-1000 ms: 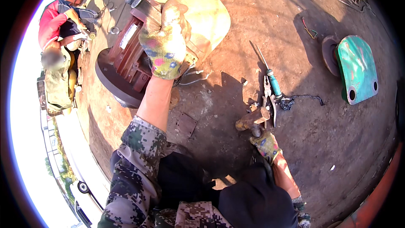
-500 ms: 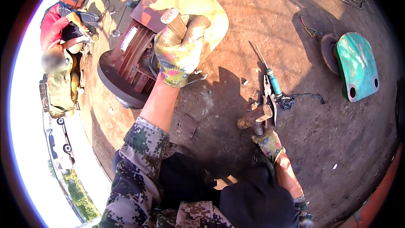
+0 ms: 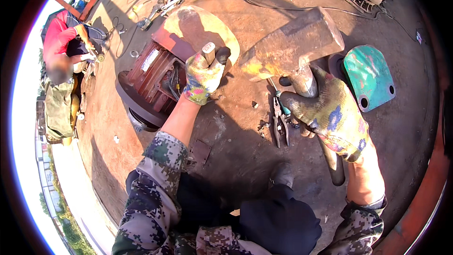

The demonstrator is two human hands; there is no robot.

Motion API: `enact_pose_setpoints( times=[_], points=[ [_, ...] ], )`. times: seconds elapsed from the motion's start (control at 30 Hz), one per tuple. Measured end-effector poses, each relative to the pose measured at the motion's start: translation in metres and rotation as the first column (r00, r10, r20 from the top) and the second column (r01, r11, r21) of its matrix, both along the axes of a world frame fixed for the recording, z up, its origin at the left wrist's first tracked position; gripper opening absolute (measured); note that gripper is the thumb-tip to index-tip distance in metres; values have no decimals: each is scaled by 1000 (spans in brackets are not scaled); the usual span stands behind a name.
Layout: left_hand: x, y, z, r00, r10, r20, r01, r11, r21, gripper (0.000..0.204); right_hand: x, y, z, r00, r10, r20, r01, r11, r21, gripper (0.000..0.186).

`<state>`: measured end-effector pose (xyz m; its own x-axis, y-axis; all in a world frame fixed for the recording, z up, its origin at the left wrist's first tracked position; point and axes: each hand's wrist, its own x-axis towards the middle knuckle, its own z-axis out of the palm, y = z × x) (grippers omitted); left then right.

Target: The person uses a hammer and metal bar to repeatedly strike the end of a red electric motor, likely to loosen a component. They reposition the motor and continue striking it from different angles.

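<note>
Gripped in my gloved left hand is a metal bar, its blunt end pointing up; the lower part is hidden by the glove. The hand is over the edge of a reddish-brown electric motor with a dark round flange and some wires showing in an opening. A broad rounded plate adjoins the motor's far side. My gloved right hand is wrapped round the handle of a hammer. The heavy, rusty hammer is raised well off the ground, its handle end sticking out below the glove.
Pliers and a screwdriver, partly hidden, lie on the dirt below the hammer. To the right is a green plate with holes. A cable crosses the far ground. At far left a person in red crouches at work.
My right hand has lifted the hammer from near the pliers, up and to the right. The left hand still holds the bar and appears slightly farther away. The view has shifted.
</note>
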<state>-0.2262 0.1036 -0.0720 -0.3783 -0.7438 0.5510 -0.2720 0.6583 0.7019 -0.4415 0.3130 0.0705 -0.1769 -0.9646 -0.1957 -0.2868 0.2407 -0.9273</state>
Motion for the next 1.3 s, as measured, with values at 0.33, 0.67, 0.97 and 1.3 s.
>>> enact_pose_setpoints(
  times=[0.33, 0.67, 0.97, 1.3],
  points=[
    [6, -18, -17, 981, -148, 122, 178, 940, -290, 23, -21, -22, 9, 165, -24, 986, -130, 990, 45, 56],
    [-3, -22, -13, 997, -61, -43, 60, 998, -13, 10, -32, 36, 19, 317, -92, 944, 74, 995, 72, 65],
    [10, -28, -7, 970, 69, -235, -23, 981, 193, 14, -15, 23, -15, 1, -275, 961, 180, 946, 270, 75],
    [-7, -38, 17, 888, -208, -410, 382, 831, 405, 21, 32, 64, -193, 800, -455, 392, 229, 834, 501, 29]
  ],
)
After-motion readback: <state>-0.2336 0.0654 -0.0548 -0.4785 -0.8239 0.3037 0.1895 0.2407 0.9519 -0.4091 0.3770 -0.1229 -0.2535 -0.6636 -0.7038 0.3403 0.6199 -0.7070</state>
